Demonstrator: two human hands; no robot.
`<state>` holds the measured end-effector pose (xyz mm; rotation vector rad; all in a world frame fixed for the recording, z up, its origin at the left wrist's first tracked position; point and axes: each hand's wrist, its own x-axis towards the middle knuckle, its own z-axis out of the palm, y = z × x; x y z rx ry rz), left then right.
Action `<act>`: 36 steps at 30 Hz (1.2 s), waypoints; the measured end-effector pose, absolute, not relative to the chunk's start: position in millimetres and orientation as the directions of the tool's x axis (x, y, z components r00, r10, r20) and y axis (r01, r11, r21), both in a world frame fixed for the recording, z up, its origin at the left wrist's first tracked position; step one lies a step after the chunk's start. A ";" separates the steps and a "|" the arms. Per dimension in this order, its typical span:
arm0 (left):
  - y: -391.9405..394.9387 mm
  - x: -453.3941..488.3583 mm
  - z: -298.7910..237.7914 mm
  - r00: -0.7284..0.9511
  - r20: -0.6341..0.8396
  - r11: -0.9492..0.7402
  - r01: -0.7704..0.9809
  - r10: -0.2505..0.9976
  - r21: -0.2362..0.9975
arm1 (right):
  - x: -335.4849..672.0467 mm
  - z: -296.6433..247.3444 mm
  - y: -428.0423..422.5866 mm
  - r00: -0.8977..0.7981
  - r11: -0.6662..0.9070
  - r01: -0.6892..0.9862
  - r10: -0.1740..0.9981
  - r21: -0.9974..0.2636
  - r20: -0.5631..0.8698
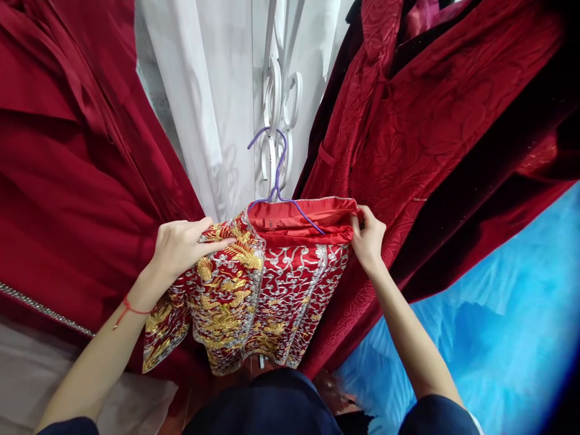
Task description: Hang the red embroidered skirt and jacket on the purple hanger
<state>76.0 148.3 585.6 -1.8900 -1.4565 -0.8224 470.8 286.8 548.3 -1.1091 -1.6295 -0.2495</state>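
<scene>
A red jacket with gold and silver embroidery hangs in front of me, a sleeve drooping at its left. Its red lining and a small size label show at the top. Inside it sits a purple wire hanger, with the hook rising above the collar. My left hand is closed on the jacket's left shoulder, thumb and finger over the embroidery. My right hand pinches the skirt's or jacket's red waist-like edge at the right; the fingertips are partly hidden behind the cloth.
Dark red garments hang close on the left and a patterned red dress on the right. White scrollwork stands behind the hanger, beside a white cloth. Blue fluffy fabric spreads at the lower right.
</scene>
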 end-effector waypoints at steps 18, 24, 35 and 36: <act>145.5 71.9 592.1 0.147 0.760 -0.226 0.974 0.633 0.000 | 467.9 529.0 249.4 0.219 0.364 0.759 0.637 -0.539 0.739; 148.0 69.2 592.9 0.150 0.729 -0.219 0.976 0.667 0.000 | 532.6 531.6 267.4 -0.157 0.310 0.948 0.637 -0.065 0.754; 143.0 77.3 587.6 0.112 0.737 -0.133 0.991 0.667 -0.030 | 472.0 503.4 228.6 0.334 0.060 0.914 0.451 -0.401 0.828; 142.7 76.8 586.7 0.118 0.738 -0.130 0.991 0.665 -0.041 | 467.6 497.6 229.5 0.385 0.020 0.900 0.431 -0.435 0.816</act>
